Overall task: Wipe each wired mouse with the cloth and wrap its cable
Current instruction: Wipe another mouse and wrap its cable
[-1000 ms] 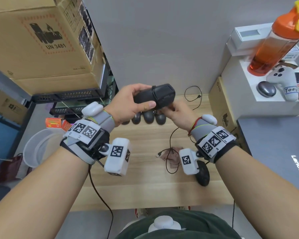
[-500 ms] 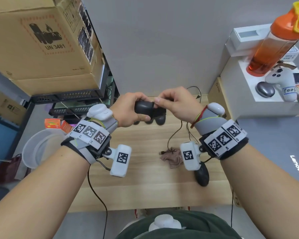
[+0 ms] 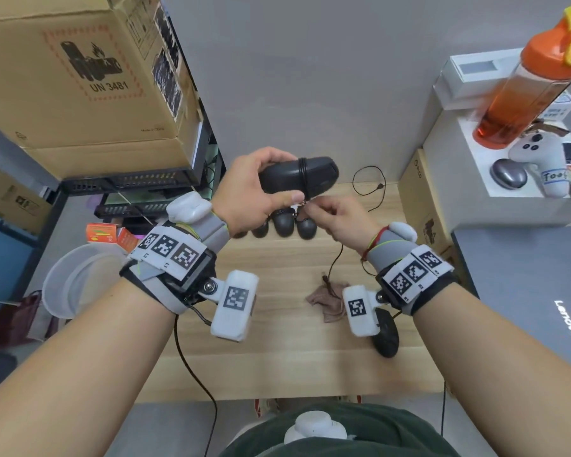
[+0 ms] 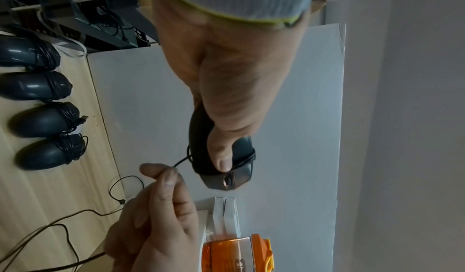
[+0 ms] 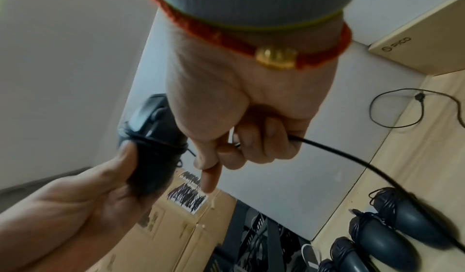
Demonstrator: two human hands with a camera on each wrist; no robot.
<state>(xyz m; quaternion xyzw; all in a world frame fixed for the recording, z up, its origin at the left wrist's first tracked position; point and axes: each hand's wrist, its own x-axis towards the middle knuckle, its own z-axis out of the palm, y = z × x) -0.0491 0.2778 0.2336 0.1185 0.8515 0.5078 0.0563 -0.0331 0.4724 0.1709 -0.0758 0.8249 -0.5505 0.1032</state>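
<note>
A black wired mouse [image 3: 314,174] is held in the air over the back of the wooden table [image 3: 277,364], gripped by my left hand [image 3: 261,189] with the thumb across its side [image 4: 221,157]. Turns of its cable circle its middle [image 5: 153,141]. Just below it, my right hand [image 3: 323,212] pinches the cable [image 4: 180,161] between thumb and forefinger. The rest of the cable [image 3: 335,262] hangs down to the plug over a crumpled brown cloth [image 3: 327,303]. Several wrapped mice [image 3: 284,224] lie in a row at the back. Another black mouse [image 3: 387,333] lies near my right wrist.
A big cardboard box [image 3: 80,77] and racks stand on the left, with a white bowl [image 3: 70,285] beside the table. On the right are a closed laptop [image 3: 524,291], a carton [image 3: 416,199], an orange bottle [image 3: 534,77] and a controller [image 3: 541,156]. A thin loose wire [image 3: 370,186] lies at the back.
My right hand has come from above the mouse down to just under it, carrying the cable round. My left hand has lifted the mouse slightly and turned it.
</note>
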